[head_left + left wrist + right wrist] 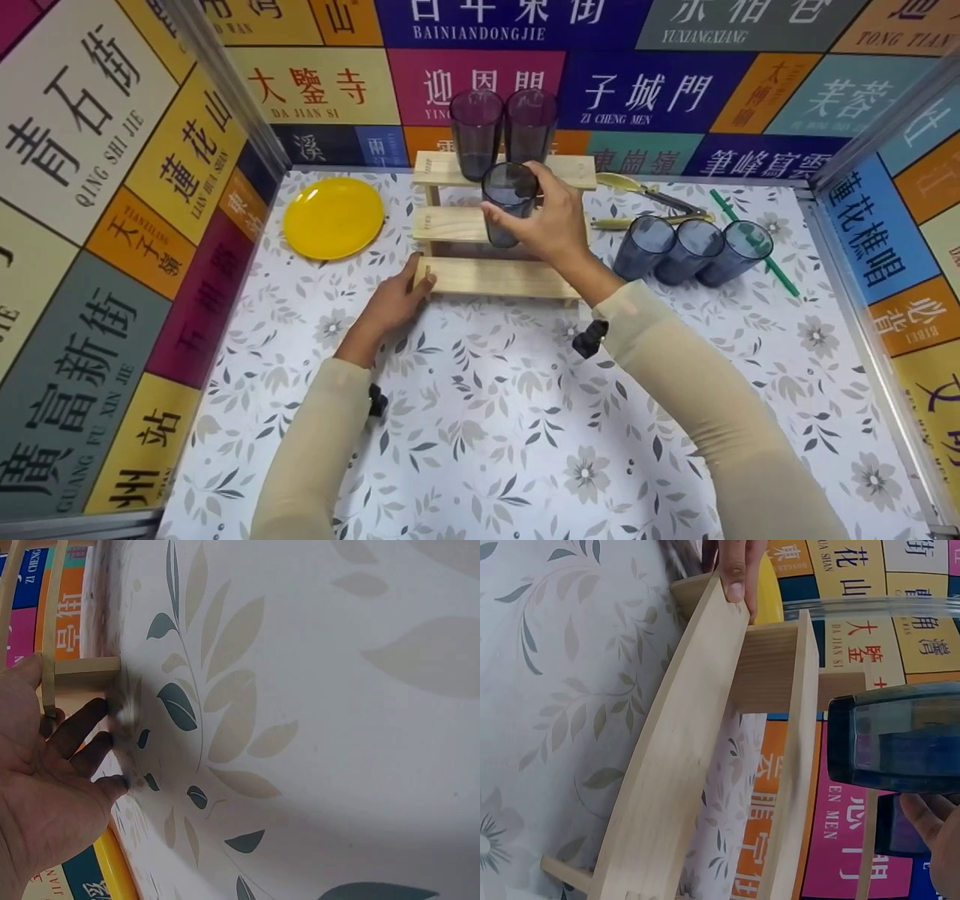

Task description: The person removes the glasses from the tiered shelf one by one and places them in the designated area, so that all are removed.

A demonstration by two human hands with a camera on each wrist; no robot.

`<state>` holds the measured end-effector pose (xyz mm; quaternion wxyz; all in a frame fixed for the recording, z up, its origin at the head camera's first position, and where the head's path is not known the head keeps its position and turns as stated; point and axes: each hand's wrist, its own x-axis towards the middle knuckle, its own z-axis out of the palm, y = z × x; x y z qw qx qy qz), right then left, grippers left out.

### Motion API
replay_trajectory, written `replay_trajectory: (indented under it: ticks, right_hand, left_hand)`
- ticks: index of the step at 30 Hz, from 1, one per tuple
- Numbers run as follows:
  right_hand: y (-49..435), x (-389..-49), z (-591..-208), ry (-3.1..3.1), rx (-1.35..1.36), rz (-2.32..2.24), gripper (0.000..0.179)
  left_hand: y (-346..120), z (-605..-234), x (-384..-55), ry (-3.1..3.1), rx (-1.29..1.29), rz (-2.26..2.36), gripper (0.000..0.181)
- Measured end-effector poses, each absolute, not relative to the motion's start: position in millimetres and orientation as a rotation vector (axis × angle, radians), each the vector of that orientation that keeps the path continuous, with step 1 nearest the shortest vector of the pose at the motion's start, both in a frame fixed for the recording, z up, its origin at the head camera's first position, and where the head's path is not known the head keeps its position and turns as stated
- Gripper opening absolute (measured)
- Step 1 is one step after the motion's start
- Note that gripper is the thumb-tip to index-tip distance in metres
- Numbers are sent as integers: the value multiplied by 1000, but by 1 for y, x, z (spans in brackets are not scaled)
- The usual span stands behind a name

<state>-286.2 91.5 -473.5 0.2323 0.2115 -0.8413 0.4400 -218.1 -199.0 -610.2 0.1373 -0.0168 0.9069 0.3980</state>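
A three-tier wooden rack (495,277) stands at the back of the table. My left hand (394,300) pinches the left end of its lowest board, thumb on top; in the left wrist view the other fingers of that hand (56,765) spread beside the rack's leg. My right hand (559,221) grips a dark tinted glass (504,217), upright in front of the middle board. In the right wrist view this glass (900,736) has its base apart from the boards. Two more glasses, one left (476,135) and one right (531,127), stand side by side on the top board.
Three tinted glasses (690,251) stand in a row right of the rack. Behind them lie tongs (660,199) and a green straw-like stick (780,274). A yellow plate (334,217) lies at the left. Printed panels (487,82) wall the table's back and sides.
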Motion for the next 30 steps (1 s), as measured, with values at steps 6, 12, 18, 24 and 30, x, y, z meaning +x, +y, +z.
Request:
replay_trajectory:
  ticks: [6,12,18,24,30]
  right_hand:
    - [110,-281,-469,-2330,595,1214,72]
    - [129,-275,-464,-2316,579,1225,72]
    - [151,-270,-460,-2306,540,1237,71]
    - [172,-264,-457,-2335,467,1267,74]
    - [192,-258,-458,-2359,414,1240,75]
  left_hand:
    - [-198,-610,-217,2592,-89,1166,85]
    - [-199,-610,-219,2602,-76,1158,84]
    - [-200,-612,-221,2615,-43,1147,85]
    - [-200,-612,-222,2612,-36,1144,85]
    - [-200,-612,-222,2622,-31,1130,84]
